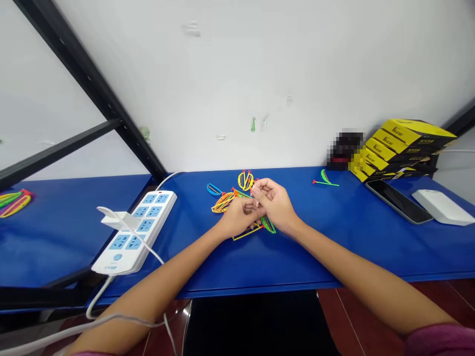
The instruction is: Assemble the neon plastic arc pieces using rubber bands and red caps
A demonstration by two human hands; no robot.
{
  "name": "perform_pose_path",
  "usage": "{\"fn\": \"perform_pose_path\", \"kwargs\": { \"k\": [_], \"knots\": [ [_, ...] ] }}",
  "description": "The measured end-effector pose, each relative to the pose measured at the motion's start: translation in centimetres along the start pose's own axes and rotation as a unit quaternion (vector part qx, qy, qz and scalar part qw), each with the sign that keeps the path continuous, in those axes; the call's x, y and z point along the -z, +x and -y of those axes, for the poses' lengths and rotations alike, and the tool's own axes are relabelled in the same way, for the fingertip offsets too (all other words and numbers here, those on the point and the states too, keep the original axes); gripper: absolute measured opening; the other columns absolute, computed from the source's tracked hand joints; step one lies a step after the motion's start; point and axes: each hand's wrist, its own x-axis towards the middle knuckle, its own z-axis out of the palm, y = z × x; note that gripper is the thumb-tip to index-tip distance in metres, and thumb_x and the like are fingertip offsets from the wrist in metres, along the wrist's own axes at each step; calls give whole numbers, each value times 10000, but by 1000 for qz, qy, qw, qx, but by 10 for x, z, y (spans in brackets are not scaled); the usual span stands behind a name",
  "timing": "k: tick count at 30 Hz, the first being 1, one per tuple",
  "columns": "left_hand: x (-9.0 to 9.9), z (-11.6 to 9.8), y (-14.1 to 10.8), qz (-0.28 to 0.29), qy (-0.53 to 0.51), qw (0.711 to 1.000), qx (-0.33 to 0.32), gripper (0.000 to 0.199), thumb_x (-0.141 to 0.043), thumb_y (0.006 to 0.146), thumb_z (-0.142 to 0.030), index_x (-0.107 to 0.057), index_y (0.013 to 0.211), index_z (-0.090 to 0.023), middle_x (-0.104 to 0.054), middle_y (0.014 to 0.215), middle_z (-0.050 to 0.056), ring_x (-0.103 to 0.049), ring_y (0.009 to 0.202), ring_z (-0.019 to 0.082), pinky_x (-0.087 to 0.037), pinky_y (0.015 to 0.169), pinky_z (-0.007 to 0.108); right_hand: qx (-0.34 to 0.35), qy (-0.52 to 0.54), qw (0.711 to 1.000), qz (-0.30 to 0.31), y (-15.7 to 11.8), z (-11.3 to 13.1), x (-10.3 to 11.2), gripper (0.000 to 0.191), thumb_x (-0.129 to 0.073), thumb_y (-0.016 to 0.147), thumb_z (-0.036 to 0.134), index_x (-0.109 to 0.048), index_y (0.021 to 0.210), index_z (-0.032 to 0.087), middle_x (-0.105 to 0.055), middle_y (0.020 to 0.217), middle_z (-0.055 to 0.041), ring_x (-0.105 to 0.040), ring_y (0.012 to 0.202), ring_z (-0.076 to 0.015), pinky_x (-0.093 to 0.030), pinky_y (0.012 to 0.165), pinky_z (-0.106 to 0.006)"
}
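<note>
Noting left hand [239, 218] and right hand [272, 205] clamped together on a red-tipped plastic piece [254, 188], right of the power strip [135, 230].

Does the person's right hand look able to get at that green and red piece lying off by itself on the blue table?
Probably yes. The right hand is fairly near the green and red piece, and no object shows between them on the blue table.

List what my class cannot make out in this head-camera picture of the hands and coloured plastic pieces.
Head view:
What the left hand and right hand pinch: hidden by their fingers.
Dark object by the yellow boxes: pixelated.
Coloured strips at the left: cut off by the edge.
</note>
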Motion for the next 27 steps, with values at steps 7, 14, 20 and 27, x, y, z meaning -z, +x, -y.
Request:
{"fn": "perform_pose_path", "kwargs": {
  "k": [7, 14, 20, 27],
  "knots": [
    [10, -2, -1, -121, 69, 989, -41, 381, -854, 821, -527, -783, 853, -155, -761, 718, 38, -645, 570, 134, -518, 545, 237, -4, -27, 999, -35, 15, 14, 27, 525, -871, 750, 676, -663, 865, 207, -612, 733, 12, -510, 634, -123, -440, 586, -273],
    [23, -4, -5, -134, 205, 959, -140, 256, -791, 936, -444, -840, 967, -194, -807, 857, 59, -682, 688, 172, -533, 661, 287, -148, -33, 983, 106, 15, 23, 42, 476, -924, 719, 587, -755, 881, 172, -606, 625, 29, -435, 508, -84, -303, 448, -239],
    [25, -5, -6, -130, 338, 898, -249, 249, -675, 1042, -358, -835, 952, -189, -756, 899, 82, -671, 845, 209, -509, 790, 333, -119, -34, 986, 114, 11, 15, 34, 412, -908, 767, 537, -803, 929, 173, -637, 646, 11, -488, 537, -97, -323, 446, -227],
    [27, -2, -5, -142, 390, 872, -258, 256, -634, 1062, -316, -812, 928, -188, -725, 888, 78, -638, 848, 211, -490, 775, 330, -138, -48, 981, 127, 10, 17, 35, 407, -893, 776, 535, -807, 918, 163, -697, 732, -19, -494, 547, -98, -330, 445, -233]
  ]
}}
